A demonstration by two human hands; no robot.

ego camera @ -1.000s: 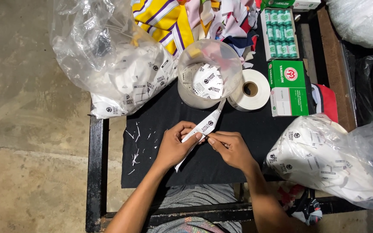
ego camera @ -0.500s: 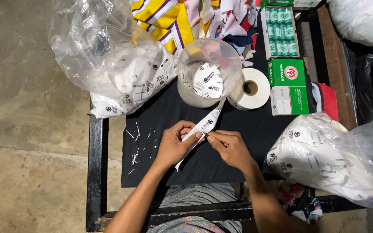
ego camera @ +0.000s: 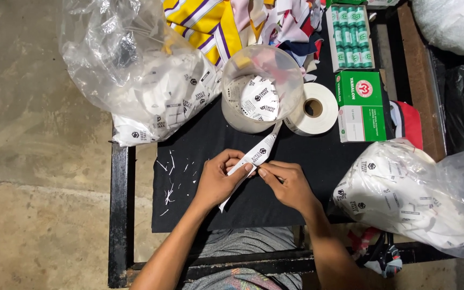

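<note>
A long white printed label strip (ego camera: 259, 154) lies slanted over the black tabletop (ego camera: 200, 156). My left hand (ego camera: 219, 180) pinches its lower part between thumb and fingers. Fingertip to fingertip with it, my right hand (ego camera: 288, 184) grips the same strip from the right. The strip's upper end reaches toward a clear plastic jar (ego camera: 262, 86) that holds several cut white labels. Its lower end pokes out below my left hand.
A white tape roll (ego camera: 313, 108) and a green box (ego camera: 361, 106) sit right of the jar. Clear bags of white labels lie at the back left (ego camera: 146, 80) and the right (ego camera: 409, 198). Striped fabric (ego camera: 205, 24) is behind. White scraps (ego camera: 170, 182) litter the left.
</note>
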